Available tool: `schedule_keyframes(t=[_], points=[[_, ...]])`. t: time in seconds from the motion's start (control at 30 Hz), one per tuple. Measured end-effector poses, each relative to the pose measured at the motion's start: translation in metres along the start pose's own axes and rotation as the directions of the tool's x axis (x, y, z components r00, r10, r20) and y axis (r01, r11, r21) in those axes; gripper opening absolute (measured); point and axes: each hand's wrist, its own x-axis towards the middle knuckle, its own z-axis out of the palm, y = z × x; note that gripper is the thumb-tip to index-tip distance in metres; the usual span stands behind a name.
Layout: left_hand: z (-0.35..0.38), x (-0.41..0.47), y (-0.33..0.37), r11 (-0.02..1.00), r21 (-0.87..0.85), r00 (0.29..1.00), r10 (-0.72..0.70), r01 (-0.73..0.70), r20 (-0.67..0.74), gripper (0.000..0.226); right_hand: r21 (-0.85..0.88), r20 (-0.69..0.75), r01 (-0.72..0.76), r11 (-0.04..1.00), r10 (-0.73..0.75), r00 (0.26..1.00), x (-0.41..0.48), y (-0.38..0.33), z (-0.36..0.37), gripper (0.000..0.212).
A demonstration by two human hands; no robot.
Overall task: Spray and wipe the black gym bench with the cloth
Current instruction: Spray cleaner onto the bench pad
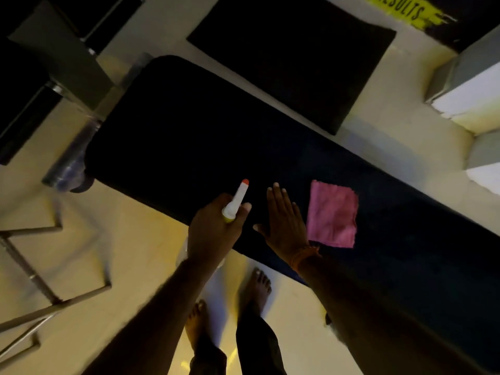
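The black gym bench [189,131] runs diagonally from upper left to lower right. A folded pink cloth [332,214] lies flat on its pad. My left hand [213,226] is closed around a spray bottle [236,200] with a white nozzle and an orange tip, which points away over the bench's near edge. My right hand [284,220] hovers flat with fingers straight, just left of the cloth, and holds nothing. An orange thread band circles that wrist.
A black floor mat [292,58] lies beyond the bench. Metal frame legs [40,266] stand on the pale floor at the left. Grey and white blocks [465,85] sit at the right. My bare feet [254,288] stand beside the bench's near edge.
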Motion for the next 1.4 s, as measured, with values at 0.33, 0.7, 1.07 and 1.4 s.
schedule_keyframes(t=[0.33,0.7,1.07,1.4], points=[[-0.063,-0.064,-0.055,0.98,0.197,0.999,-0.009,0.002,0.036,0.031,0.008,-0.028,-0.089,0.996,0.089,0.996,-0.032,-0.021,0.02,0.094],[-0.06,-0.095,-0.067,0.978,0.193,0.983,0.046,-0.081,0.177,0.027,0.029,-0.004,-0.097,0.995,0.097,0.995,-0.057,-0.022,0.023,0.095],[0.0,-0.059,-0.005,0.983,0.156,0.988,0.074,-0.095,0.133,0.03,0.013,-0.019,-0.064,0.998,0.064,0.998,-0.051,0.007,0.008,0.096],[0.047,0.003,0.051,0.975,0.157,0.986,0.148,-0.157,0.071,0.03,0.006,-0.033,-0.039,0.999,0.039,0.999,-0.019,0.044,-0.011,0.098]])
